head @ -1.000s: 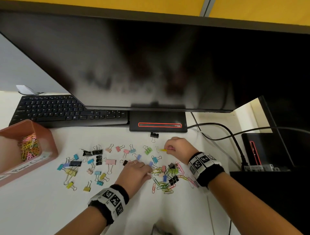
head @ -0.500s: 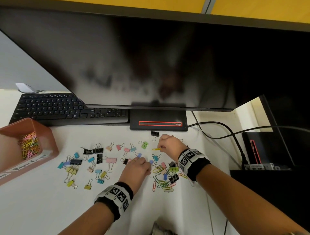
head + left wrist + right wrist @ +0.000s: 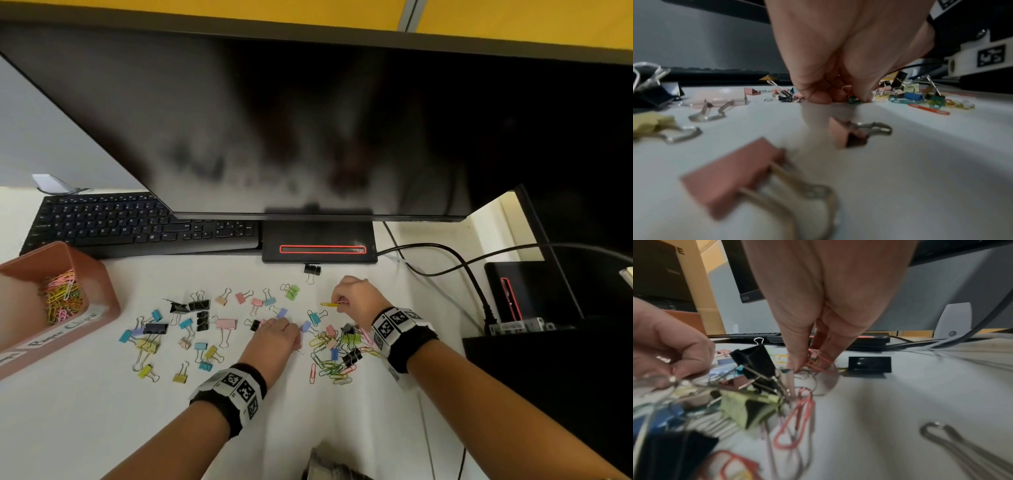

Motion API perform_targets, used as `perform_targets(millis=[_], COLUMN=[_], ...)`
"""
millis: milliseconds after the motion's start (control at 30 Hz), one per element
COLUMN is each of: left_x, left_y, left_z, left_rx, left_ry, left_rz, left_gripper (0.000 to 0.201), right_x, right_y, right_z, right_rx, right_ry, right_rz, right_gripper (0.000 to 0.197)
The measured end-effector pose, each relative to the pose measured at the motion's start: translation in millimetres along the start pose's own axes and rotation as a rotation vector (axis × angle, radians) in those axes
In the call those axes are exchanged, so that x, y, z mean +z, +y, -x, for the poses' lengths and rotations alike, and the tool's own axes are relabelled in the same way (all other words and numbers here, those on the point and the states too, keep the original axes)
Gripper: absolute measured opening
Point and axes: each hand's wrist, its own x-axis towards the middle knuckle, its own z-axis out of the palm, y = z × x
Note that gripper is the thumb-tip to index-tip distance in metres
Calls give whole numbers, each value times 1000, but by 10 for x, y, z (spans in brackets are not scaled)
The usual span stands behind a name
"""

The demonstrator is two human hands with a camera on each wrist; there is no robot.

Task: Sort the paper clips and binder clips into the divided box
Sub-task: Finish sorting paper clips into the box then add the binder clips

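Reaching over the white desk, I am curling my left hand just left of the mixed clip pile, fingertips pinching a small green clip. Behind the pile, my right hand is pinching paper clips, a yellow paper clip sticking out. One pink divided box, far left of the pile, is holding paper clips; scattered binder clips are too many to count surely.

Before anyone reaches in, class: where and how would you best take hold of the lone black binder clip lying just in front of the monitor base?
Pinch the black binder clip by its wire handles, coming from the near side: they point toward the person, it lies alone, and the monitor base blocks the far side.
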Motion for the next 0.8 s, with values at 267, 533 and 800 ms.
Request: perform_targets(millis=[267,533,800], left_x=[55,-159,-64], left_y=[-100,-78,-32], left_z=[-18,26,-75], left_rx=[-6,-79,-35], left_ry=[-94,74,-246], left_rz=[67,242,-24], left_gripper=[34,19,24], right_x=[19,-42,-153], right_y=[-46,-25,-37], right_z=[54,89,329], right_rx=[85,81,88], right_ry=[0,-27,170], right_rz=[61,-20,-247], right_gripper=[21,22,15])
